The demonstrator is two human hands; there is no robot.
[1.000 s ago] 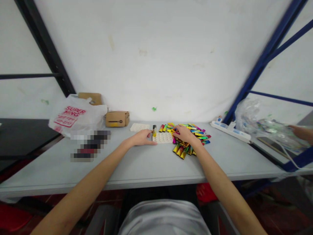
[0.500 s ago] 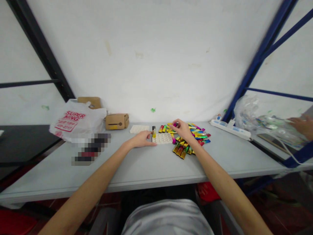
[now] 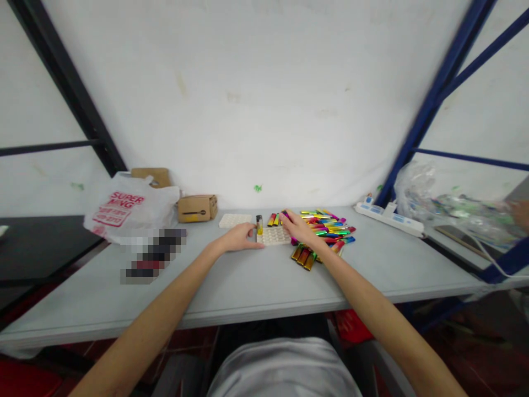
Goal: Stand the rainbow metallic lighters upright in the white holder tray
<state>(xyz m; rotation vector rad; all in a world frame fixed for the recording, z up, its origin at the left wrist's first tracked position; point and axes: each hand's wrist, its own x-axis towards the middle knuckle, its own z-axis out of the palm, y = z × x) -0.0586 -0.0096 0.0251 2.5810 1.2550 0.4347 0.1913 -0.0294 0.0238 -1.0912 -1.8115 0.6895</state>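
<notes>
A small white tray with round holes [image 3: 273, 236] lies on the grey table [image 3: 256, 281]. My left hand [image 3: 238, 237] rests at its left edge, fingers curled against it. One yellow lighter [image 3: 259, 224] stands upright at the tray's far left corner. My right hand [image 3: 298, 227] hovers over the tray's right side, fingers pinched on a pink lighter [image 3: 285, 216]. A heap of shiny coloured lighters [image 3: 326, 229] lies just right of the tray.
A second white tray [image 3: 235, 220] lies behind. A small cardboard box [image 3: 197, 208] and a white plastic bag [image 3: 128, 207] sit at the back left. A white power strip [image 3: 388, 218] and a clear bag [image 3: 446, 212] are at the right, where another person's hand [image 3: 521, 214] shows.
My right hand lifted from the heap with a pink lighter and moved left over the tray. My left hand stayed at the tray's edge.
</notes>
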